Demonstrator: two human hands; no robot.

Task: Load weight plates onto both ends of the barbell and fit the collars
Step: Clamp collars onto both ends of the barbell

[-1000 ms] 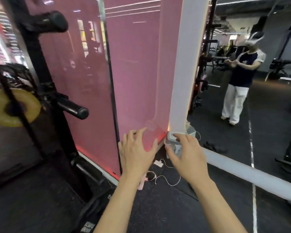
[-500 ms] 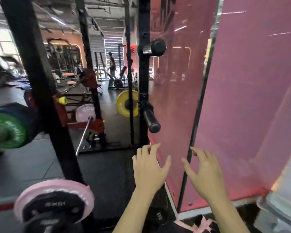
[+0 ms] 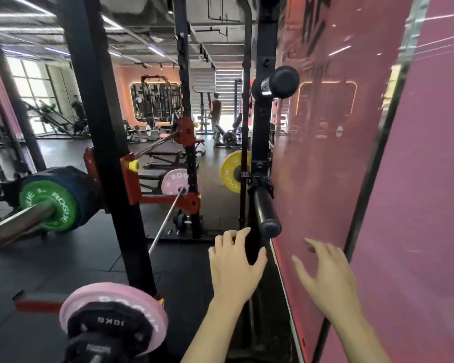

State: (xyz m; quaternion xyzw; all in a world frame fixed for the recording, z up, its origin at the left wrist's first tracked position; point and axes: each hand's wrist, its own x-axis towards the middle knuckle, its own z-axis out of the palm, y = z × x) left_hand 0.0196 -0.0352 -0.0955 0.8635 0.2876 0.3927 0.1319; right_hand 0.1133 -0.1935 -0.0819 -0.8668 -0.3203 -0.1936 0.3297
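Note:
The barbell's steel sleeve juts in from the left, carrying a green ROGUE plate with a dark blue plate behind it. Low down, a pink plate and a black 10 kg plate sit on a storage peg. A yellow plate hangs on the rack's far side. My left hand and my right hand hover with fingers spread, holding nothing, just below an empty black storage peg. No collar is in view.
Black rack uprights stand between me and the barbell. A pink glass wall closes off the right. Another black peg sticks out at head height. A second bar leans in the rack behind. People stand far back.
My view has swung left from the pink wall and mirror to the rack, bringing the loaded barbell end and stored plates into sight. Both hands stay raised and empty.

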